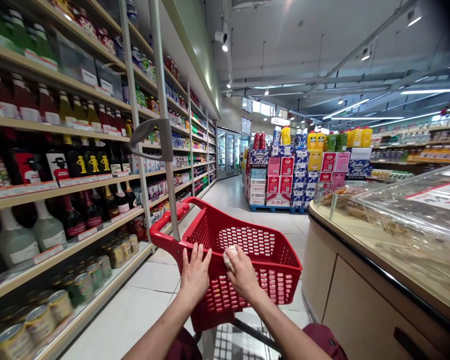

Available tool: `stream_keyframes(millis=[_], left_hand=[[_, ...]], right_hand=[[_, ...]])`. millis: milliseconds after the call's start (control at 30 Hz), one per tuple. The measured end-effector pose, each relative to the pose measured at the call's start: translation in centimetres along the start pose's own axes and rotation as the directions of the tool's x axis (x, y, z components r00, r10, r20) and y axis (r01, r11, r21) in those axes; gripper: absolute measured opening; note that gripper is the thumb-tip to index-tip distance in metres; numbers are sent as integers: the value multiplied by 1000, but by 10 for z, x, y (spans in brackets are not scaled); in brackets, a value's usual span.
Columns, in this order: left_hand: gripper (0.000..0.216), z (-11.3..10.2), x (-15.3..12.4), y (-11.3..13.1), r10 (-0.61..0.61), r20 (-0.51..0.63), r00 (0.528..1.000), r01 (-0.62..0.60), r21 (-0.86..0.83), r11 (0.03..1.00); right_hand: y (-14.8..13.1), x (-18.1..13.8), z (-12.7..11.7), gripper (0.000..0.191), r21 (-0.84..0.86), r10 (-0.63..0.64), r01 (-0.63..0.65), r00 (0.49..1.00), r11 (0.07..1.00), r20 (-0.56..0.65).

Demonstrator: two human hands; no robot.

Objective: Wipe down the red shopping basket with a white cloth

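A person's R hand [243, 274] grips a crumpled white cloth [230, 257] at near rim of a red plastic shopping cart [216, 257], btwn. bottle shelves [60, 192] & display counter [352, 295]; L hand [195, 272] alongside, fingers spread.

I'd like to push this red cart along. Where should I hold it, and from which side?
Probably by the handle at the cart's left end in this view, coming from the shelf side, gripping over the top: it juts past the basket, leaving a gap to wrap around.
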State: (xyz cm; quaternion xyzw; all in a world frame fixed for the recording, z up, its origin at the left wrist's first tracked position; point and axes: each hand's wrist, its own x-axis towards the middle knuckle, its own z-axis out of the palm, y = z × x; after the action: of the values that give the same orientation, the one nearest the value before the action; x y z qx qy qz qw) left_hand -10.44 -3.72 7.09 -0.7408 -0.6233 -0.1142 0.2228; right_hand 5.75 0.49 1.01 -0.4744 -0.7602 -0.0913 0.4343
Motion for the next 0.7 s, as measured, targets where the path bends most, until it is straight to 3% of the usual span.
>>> stream_keyframes(millis=[100,300,400,500,567,633,700], left_hand=[[60,1,1,-7,17,12,1000,-17,28,999],[65,3,2,-10,16,23,1000,-17,11,1000],[62,4,3,-5,-12,17,1000,12,-10,1000],[64,3,2,-4,-11,33,999,11,-17,1000],[67,2,1,-6,7,55,998,-6,-13,1000],[69,2,-1,-8,17,72,997,-17,-7,1000],[70,2,-3,-7,15,80,997,-14,-13,1000]], right_hand=[[15,-6,6,39,42,-28,28,1000,999,-13],[132,-60,-56,35,-80,232,-242,965,967,-123],[125,-62,-50,40,-90,294,-316,936,945,-193],[81,-45,-16,49,4,133,-133,982,991,-135],[69,-39,-6,53,34,39,-37,997,999,-66],[86,-46,-15,52,10,62,-61,998,998,-29],[118,-59,-32,46,-52,165,-167,985,985,-46]])
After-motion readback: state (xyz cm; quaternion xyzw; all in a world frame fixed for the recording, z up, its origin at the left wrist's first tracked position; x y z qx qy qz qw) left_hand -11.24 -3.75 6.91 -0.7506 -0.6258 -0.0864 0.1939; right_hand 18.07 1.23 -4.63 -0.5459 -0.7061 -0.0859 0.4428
